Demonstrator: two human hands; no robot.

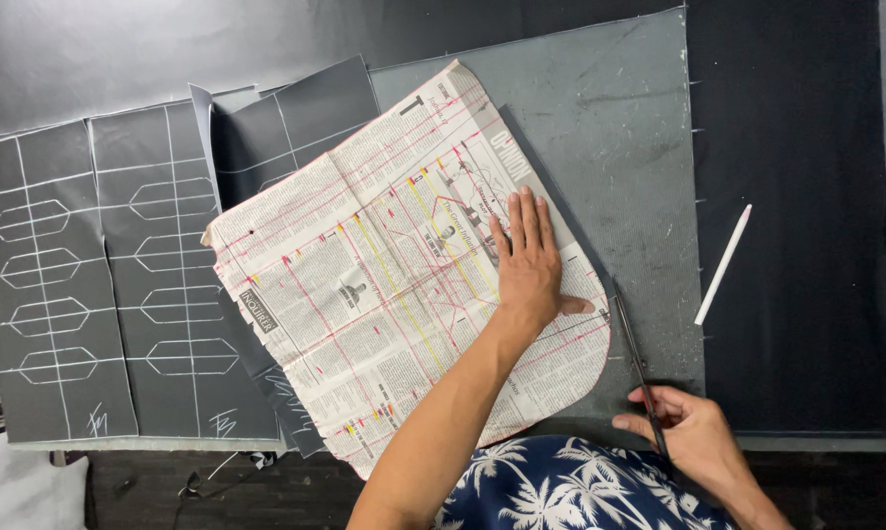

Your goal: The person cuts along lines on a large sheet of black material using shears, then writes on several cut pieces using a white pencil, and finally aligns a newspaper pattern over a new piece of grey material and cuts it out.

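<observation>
Left hand (527, 265) pressed flat on newspaper pattern (384, 265) over dark fabric (266, 128). Right hand (693, 432) gripped scissors (634, 348), blades along pattern's right edge. White chalk stick (724, 265) lying apart to the right; chalk-marked panels (109, 275) at left.

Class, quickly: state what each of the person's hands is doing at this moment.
Left hand: open, pressed flat on the newspaper pattern.
Right hand: closed on the scissors, blades at the pattern's edge over the dark material.
</observation>
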